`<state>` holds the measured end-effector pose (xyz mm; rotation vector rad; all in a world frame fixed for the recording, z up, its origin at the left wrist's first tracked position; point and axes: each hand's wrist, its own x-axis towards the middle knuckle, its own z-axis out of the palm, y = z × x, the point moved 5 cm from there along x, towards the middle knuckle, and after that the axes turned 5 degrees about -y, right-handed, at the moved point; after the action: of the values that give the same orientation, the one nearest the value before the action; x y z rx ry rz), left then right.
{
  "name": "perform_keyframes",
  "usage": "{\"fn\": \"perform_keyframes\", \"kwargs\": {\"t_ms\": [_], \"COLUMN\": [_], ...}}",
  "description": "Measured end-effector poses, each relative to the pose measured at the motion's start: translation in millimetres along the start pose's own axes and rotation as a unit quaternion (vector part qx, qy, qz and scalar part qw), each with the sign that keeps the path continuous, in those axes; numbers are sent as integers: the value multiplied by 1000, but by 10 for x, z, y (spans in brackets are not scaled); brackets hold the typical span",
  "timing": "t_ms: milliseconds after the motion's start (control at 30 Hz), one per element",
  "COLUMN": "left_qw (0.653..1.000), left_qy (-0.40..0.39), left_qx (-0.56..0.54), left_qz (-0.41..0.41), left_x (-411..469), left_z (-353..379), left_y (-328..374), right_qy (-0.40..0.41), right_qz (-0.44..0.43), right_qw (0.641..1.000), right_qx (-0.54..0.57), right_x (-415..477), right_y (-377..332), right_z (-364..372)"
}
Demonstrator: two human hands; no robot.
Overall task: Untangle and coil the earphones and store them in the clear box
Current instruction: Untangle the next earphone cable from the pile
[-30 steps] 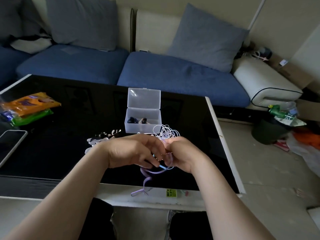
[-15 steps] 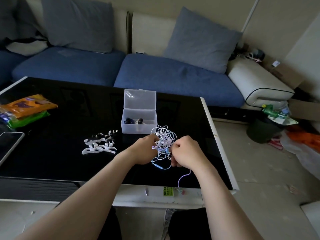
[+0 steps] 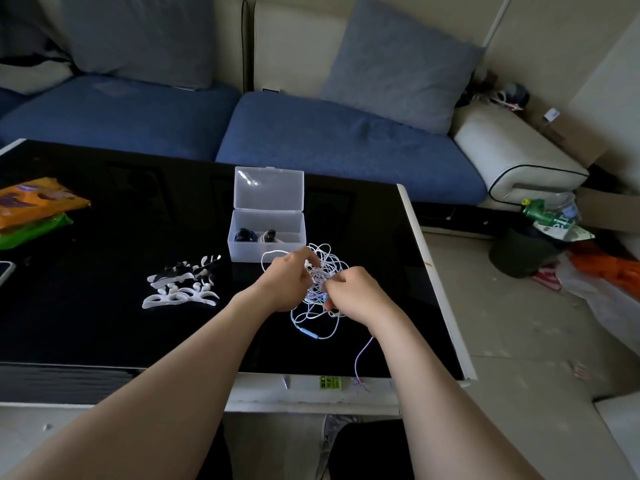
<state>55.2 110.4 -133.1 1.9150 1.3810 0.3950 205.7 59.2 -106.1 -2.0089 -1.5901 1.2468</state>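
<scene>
On the black table (image 3: pixel 104 323), near its right edge, the earphones (image 3: pixel 320 271) form a loose knot of white and pale-blue cord held between both hands. The left hand (image 3: pixel 284 282) and the right hand (image 3: pixel 356 292) each have fingers curled inward, pinching strands at the knot's centre. The tangle has no single long axis: loops spread beyond the hands, an inline remote (image 3: pixel 308 332) lies on the near side, and a purple tail (image 3: pixel 362 358) trails to the near table edge. The clear box (image 3: pixel 266 252) stands just beyond the knot, slightly leftward, so the left hand is nearer; its lid (image 3: pixel 268 190) is hinged upright. Two small dark items (image 3: pixel 246 234) sit inside, toward its left. Cord winders (image 3: pixel 180 282) lie to the left.
</scene>
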Motion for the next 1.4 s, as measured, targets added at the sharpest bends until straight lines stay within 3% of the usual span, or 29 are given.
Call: {"fn": "perform_keyframes", "kwargs": {"t_ms": [133, 267, 400, 600, 800, 933, 1133, 1300, 1400], "left_qw": [1000, 999, 999, 998, 981, 974, 953, 924, 886], "left_qy": [0, -27, 3, 35, 174, 200, 190, 205, 208], "left_qx": [6, 1, 21, 12, -46, -58, -213, -318, -412], "left_qz": [-1, -22, -43, -50, -76, -85, -103, -56, -43], "left_x": [53, 51, 47, -32, -312, -505, -501, -548, -594], "left_z": [20, 55, -34, -220, -597, -719, -762, -756, -774], "left_y": [-26, -49, -38, -5, 155, 232, 79, 186, 255], "right_qy": [22, -24, -29, 20, 167, 214, 216, 204, 180], "right_qz": [-12, 27, 30, -59, -203, -221, -176, -144, -140], "right_qw": [999, 999, 999, 998, 964, 936, 857, 837, 859], "right_qx": [-47, 4, -17, 23, 33, 170, 433, 487, 458], "right_x": [86, 140, 175, 141, -43, -190, -268, -377, -379], "right_y": [8, 64, 57, -62, -260, -298, -278, -346, -376], "right_z": [2, 53, 47, -68, -286, -347, -423, -432, -424]}}
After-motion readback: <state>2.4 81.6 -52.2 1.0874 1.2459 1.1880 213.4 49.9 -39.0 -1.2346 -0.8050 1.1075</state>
